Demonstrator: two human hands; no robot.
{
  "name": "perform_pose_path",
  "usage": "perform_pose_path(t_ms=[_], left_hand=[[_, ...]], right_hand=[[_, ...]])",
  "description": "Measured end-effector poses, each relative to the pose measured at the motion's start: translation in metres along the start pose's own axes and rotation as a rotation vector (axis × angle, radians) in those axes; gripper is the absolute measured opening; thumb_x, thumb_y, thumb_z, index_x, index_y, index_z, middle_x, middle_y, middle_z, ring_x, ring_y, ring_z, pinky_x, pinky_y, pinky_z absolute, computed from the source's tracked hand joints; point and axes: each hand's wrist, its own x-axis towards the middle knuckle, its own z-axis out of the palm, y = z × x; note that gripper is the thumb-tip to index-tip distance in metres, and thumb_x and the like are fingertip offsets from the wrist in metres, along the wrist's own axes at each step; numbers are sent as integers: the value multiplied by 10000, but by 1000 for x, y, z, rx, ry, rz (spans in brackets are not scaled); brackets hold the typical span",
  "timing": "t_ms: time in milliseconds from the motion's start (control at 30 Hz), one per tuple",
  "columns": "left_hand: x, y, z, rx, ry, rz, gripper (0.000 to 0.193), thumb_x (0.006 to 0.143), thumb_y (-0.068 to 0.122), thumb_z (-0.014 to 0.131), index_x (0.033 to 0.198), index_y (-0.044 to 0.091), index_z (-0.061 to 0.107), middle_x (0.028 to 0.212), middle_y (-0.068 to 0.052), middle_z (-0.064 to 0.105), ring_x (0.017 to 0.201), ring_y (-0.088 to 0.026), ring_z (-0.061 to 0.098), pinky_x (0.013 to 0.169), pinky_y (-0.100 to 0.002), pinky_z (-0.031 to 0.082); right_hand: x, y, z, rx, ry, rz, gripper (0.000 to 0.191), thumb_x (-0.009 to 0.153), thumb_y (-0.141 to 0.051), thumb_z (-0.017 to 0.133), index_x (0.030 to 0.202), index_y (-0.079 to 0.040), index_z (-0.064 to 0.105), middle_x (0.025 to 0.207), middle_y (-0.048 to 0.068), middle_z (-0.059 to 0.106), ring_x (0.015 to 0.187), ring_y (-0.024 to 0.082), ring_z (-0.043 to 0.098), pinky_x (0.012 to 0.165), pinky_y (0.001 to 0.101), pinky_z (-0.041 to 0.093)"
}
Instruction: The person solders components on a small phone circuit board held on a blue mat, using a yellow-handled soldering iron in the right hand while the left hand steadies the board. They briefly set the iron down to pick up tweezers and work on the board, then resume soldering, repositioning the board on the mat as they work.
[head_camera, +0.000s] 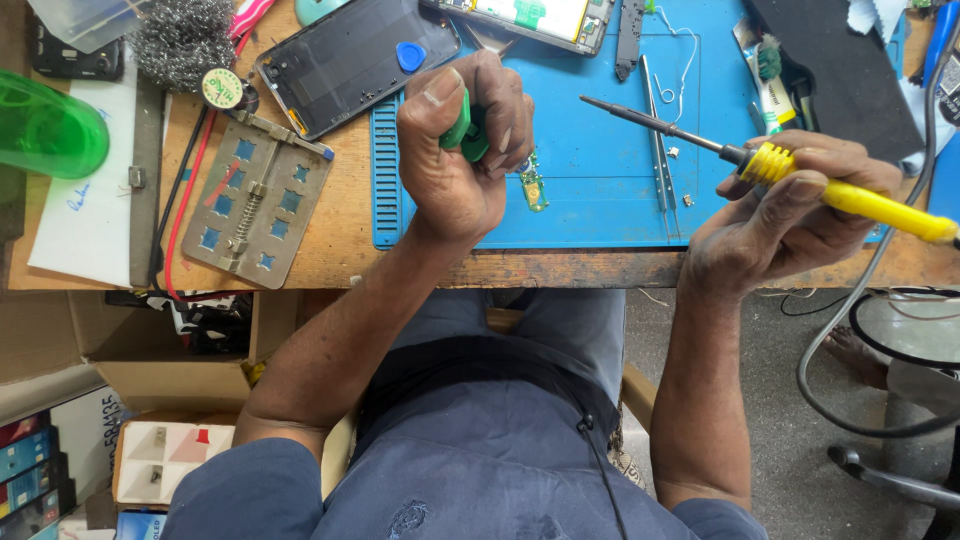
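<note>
— What is gripped by the left hand (462, 150)?
— A green tool (462, 128) is clenched in its fingers (500, 105), held just above a small green circuit board (533, 186) that lies on the blue mat (600, 200).

— And by the right hand (790, 205)?
— A yellow-handled soldering iron (850, 195) is grasped there, its dark tip pointed left over the mat, apart from the board.

— What else is laid on the tabletop (340, 245)?
— An opened phone (355, 60), a metal holder plate (255, 200) and tweezers (655, 130) are seen.
</note>
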Motion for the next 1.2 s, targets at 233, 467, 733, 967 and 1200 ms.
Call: perform_pose_path(t_ms=[233, 467, 733, 967, 1200], left_hand=[[-3, 1, 1, 10, -8, -15, 565, 1056, 472, 475, 707, 31, 418, 571, -42, 320, 459, -122, 280, 426, -307, 221], [9, 34, -1, -102, -64, 190, 592, 1084, 567, 380, 829, 42, 477, 643, -63, 408, 503, -136, 356, 487, -298, 320], [41, 117, -13, 581, -258, 80, 378, 1057, 61, 615, 1397, 55, 450, 1194, -103, 546, 1029, -180, 584, 949, -364, 511], [23, 97, -5, 1728, -584, -236, 354, 957, -91, 550, 1300, -13, 589, 1188, -200, 528, 970, -333, 642, 833, -482, 559], [8, 75, -25, 1971, -691, 267, 403, 949, -31, 662, 1336, 82, 674, 1156, -98, 599, 1109, -254, 565, 931, -430, 505]], right_hand=[[0, -2, 1, -5, -3, -9, 326, 1147, -354, 642, 1181, -51, 526, 993, 155, 628, 695, 178, 617, 465, 233, 454], [4, -15, 6, -2, 10, 12, 352, 1144, -381, 648, 1165, -50, 531, 971, 144, 624, 672, 165, 582, 485, 242, 436], [10, -47, 16, -10, 58, 36, 385, 1172, -399, 655, 1144, -43, 512, 963, 124, 599, 669, 145, 565, 507, 244, 449], [7, -61, 17, 117, 110, 56, 378, 1171, -362, 674, 1122, -15, 533, 961, 149, 637, 669, 162, 555, 544, 264, 470], [-9, -112, 11, -119, -161, 196, 276, 1181, -214, 687, 1222, 39, 587, 1058, 153, 691, 890, 172, 718, 768, 293, 636]])
